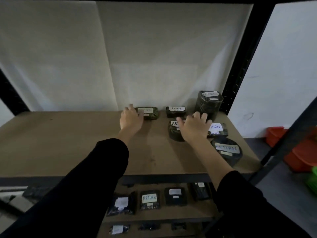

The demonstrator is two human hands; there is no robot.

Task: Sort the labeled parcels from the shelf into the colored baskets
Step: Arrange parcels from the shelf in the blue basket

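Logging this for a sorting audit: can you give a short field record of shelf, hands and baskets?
shelf: six dark parcels on top board, labels read RETURN
left hand: open, reaching back-left parcel
right hand: open, over front-middle parcel
baskets: orange basket, second orange basket, green basket, right of shelf
held: nothing yet
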